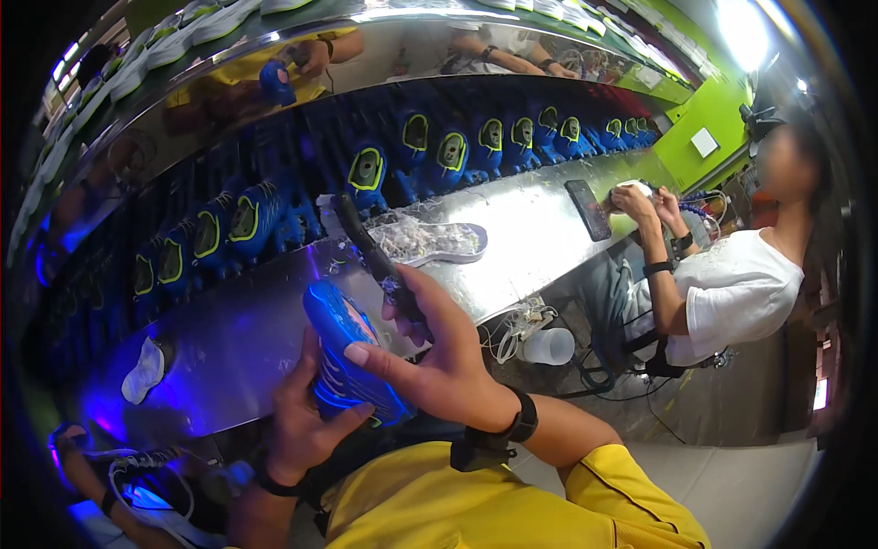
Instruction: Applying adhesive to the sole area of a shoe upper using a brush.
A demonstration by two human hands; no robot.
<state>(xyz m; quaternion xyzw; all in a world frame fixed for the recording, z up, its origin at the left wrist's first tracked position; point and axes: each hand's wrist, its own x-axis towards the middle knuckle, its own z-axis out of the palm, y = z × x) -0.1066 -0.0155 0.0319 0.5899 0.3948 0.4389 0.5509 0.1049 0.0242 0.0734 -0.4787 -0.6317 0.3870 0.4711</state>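
Observation:
Close in front of me, a bright blue shoe (331,316) with a pink patch in its opening is tilted up between my hands. My left hand (311,407) grips its side and underside, fingers wrapped around it. In my right hand (448,357) is a dark-handled brush (364,240), its pale, crusted end pointing away from me. The right thumb also presses against the shoe. Beyond the brush, a grey shoe sole (466,242) lies on the metal bench (521,215), partly covered with whitish stringy scraps.
Blue shoes (368,169) with yellow-green collars line the rack behind the bench. A white piece (144,371) lies at left, a phone (588,210) at right. A co-worker in a white shirt (741,284) sits at right; another person's arm (91,485) shows lower left. A white tub (549,346) stands below the bench.

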